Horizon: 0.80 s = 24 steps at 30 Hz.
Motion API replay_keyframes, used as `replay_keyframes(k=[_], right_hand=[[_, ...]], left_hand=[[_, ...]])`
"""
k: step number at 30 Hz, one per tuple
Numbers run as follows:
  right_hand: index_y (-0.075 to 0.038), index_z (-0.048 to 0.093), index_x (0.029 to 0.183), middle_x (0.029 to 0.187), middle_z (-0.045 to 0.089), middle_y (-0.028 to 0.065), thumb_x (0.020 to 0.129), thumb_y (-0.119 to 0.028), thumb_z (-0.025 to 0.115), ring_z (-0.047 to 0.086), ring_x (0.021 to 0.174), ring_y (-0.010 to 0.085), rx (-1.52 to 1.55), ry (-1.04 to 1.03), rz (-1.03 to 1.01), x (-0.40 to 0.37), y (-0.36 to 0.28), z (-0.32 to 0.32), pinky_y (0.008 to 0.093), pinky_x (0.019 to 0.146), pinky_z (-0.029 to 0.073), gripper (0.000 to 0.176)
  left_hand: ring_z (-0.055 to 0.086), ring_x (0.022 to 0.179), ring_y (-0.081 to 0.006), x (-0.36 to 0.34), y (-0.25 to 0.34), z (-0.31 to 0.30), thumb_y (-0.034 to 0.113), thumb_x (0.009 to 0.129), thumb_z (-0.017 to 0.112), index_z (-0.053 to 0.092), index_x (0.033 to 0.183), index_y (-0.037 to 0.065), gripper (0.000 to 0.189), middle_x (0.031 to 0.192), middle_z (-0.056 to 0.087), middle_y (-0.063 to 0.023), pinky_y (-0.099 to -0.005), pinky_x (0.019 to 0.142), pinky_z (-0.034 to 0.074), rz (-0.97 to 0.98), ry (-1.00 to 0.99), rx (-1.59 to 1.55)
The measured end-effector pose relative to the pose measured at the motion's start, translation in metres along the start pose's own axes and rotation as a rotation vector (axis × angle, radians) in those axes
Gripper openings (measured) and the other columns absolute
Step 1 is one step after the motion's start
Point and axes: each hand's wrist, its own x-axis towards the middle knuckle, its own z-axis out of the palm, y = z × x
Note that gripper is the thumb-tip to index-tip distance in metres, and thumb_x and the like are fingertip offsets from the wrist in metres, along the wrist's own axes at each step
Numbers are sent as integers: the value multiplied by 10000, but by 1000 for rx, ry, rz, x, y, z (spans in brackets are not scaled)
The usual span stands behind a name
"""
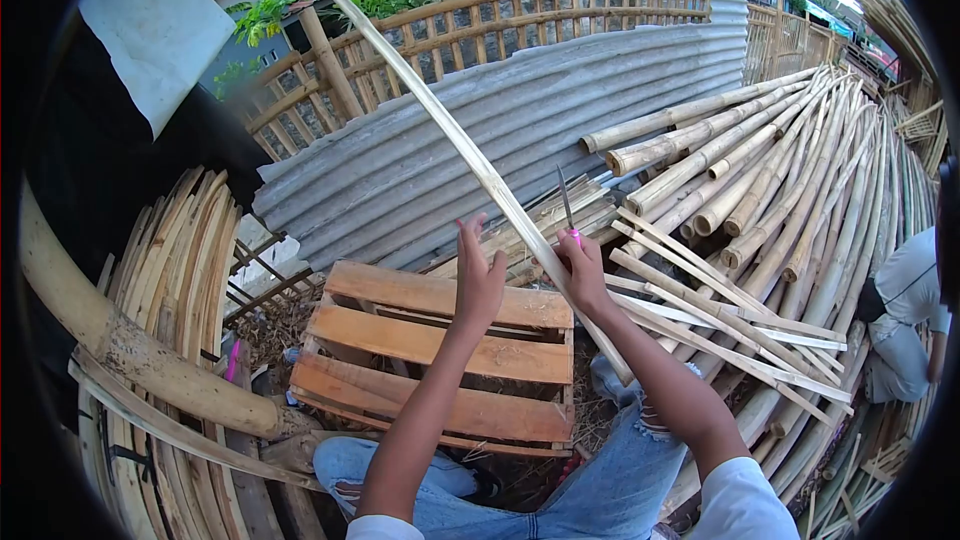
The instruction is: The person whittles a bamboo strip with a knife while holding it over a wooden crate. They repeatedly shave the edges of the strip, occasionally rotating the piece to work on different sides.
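Note:
A long, pale split-bamboo strip (pixel 478 168) slants across the view, from the fence at upper left down to my right knee. My right hand (pixel 584 268) is closed around the pink handle of a knife (pixel 566 202), whose narrow blade points up. That hand lies against the strip's right edge; whether it also grips the strip is hidden. Just left of the strip, my left hand (pixel 480 275) is raised with thumb and fingers apart, holding nothing. Below both hands stands a low wooden slatted crate (pixel 430 348), in front of my knees.
Bamboo poles (pixel 740 190) are heaped at right, with cut strips (pixel 740 315) lying across them. Split strips (pixel 175 260) stack at left beside a thick bamboo pole (pixel 150 360). Corrugated sheeting (pixel 500 120) and a bamboo fence (pixel 500 25) stand ahead. Another person (pixel 905 300) crouches at far right.

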Motion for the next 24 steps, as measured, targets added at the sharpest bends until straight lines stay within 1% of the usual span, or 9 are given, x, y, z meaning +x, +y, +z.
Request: replay_keyframes(k=[3, 5, 8, 10, 11, 13, 16, 20, 24], right_hand=[[24, 545, 841, 731, 651, 145, 953, -354, 463, 595, 513, 165, 70, 48, -12, -4, 9, 22, 275, 476, 492, 403], [29, 554, 849, 755, 652, 151, 955, -361, 456, 606, 528, 169, 74, 116, 41, -12, 10, 43, 280, 459, 504, 416], [7, 574, 859, 770, 657, 123, 951, -348, 458, 586, 539, 136, 134, 191, 75, -27, 13, 74, 258, 441, 490, 384], [-3, 579, 851, 700, 610, 93, 947, -321, 476, 568, 517, 125, 139, 234, 94, -39, 23, 86, 255, 419, 463, 348], [-13, 583, 843, 630, 563, 64, 944, -295, 494, 550, 495, 115, 141, 278, 108, -43, 28, 92, 252, 397, 436, 313], [-16, 581, 849, 612, 548, 54, 941, -291, 498, 542, 496, 110, 153, 280, 135, -50, 33, 96, 252, 390, 426, 302], [-16, 571, 855, 598, 517, 38, 932, -281, 512, 558, 516, 121, 186, 264, 221, -57, 30, 98, 250, 386, 422, 282], [4, 577, 892, 670, 561, 64, 922, -249, 522, 613, 543, 169, 263, 184, 316, -53, 30, 88, 261, 430, 489, 260], [28, 576, 934, 731, 605, 85, 913, -208, 521, 658, 600, 198, 104, 43, 207, -44, 23, 82, 300, 463, 524, 244]], left_hand=[[522, 1115, -250, -78, -13, 18, 290, 969, 447, 360, 1273, 52, 396, 1212, 501, -142, -409, 964, 418, -610, -191, -587], [564, 1048, -231, -123, -11, 20, 436, 986, 348, 369, 1268, 57, 473, 1174, 521, -144, -397, 902, 468, -790, -314, -736], [640, 920, -285, -177, 1, 22, 551, 976, 213, 376, 1251, 32, 609, 1061, 596, -194, -381, 769, 538, -840, -299, -800], [604, 611, -171, -187, 30, 11, 541, 981, 231, 424, 1150, 34, 568, 836, 607, -141, -288, 546, 513, -986, -143, -1012], [604, 611, -171, -192, 27, 3, 541, 981, 231, 424, 1150, 34, 568, 836, 607, -141, -288, 546, 513, -987, -139, -1005], [448, 414, -102, -198, 25, -18, 544, 982, 218, 444, 1116, 18, 587, 622, 505, -74, -223, 365, 370, -882, -253, -811], [295, 339, -68, -193, 32, -34, 541, 984, 210, 463, 1089, 11, 596, 544, 398, -26, -202, 312, 256, -1005, -267, -866], [299, 328, -69, -183, 32, -52, 572, 971, 206, 475, 1069, 23, 619, 547, 409, -28, -201, 313, 270, -1069, -325, -981], [292, 328, -67, -173, 37, -57, 616, 944, 237, 474, 1075, 33, 643, 549, 388, -14, -208, 306, 256, -1037, -326, -1063]])
